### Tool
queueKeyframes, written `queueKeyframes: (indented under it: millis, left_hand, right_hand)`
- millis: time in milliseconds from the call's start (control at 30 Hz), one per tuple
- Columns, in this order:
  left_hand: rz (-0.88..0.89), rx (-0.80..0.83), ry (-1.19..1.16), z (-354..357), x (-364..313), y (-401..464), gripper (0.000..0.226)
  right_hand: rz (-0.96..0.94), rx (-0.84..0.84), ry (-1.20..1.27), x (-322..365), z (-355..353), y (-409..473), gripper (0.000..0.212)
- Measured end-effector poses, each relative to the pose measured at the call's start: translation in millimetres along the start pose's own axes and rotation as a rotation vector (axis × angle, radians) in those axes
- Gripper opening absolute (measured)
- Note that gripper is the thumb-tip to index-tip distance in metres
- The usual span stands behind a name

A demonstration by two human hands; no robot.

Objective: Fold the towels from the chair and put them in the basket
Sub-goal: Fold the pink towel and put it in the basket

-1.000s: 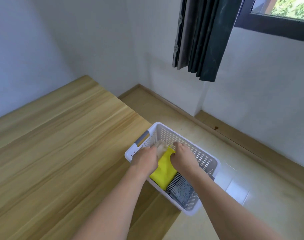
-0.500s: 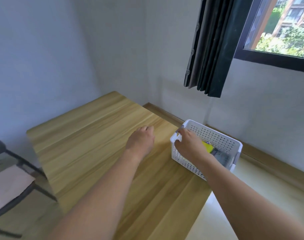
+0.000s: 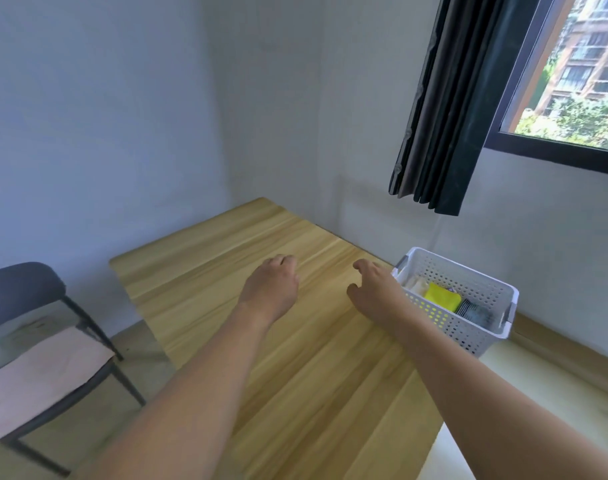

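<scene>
from the head view: the pale towel (image 3: pixel 43 372) left on the chair (image 3: pixel 22 289) seat looks like the next job, so i'd turn that way, lift it by two corners and spread it flat on the table (image 3: pixel 226 244) before folding. the basket (image 3: pixel 482 327) sits at the table's right end with yellow, white and grey towels inside. both arms reach out over the tabletop; the left hand (image 3: pixel 271 289) and right hand (image 3: pixel 375 289) hang loosely curled, holding nothing.
</scene>
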State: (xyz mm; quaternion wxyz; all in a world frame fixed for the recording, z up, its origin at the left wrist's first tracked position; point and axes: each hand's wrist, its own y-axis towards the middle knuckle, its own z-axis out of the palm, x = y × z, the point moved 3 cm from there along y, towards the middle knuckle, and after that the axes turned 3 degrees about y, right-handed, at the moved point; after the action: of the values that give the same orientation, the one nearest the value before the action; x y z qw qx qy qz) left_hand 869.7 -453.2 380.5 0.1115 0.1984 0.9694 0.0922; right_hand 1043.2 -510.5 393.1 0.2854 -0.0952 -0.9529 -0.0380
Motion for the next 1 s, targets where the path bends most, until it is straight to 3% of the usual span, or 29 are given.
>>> queueKeyframes:
  millis: [167, 667, 1000]
  left_hand:
    - [0.038, -0.018, -0.031, -30, 89, -41, 0.037]
    - [-0.067, -0.025, -0.043, -100, 310, -127, 0.04]
    - [0.001, -0.027, -0.095, -145, 486, -148, 0.038]
  right_hand:
    - [0.013, 0.027, -0.016, 85, 49, -32, 0.054]
    - [-0.065, 0.105, 0.016, 284, 171, -60, 0.054]
    - [-0.036, 0.054, -0.019, 448, 262, -62, 0.053]
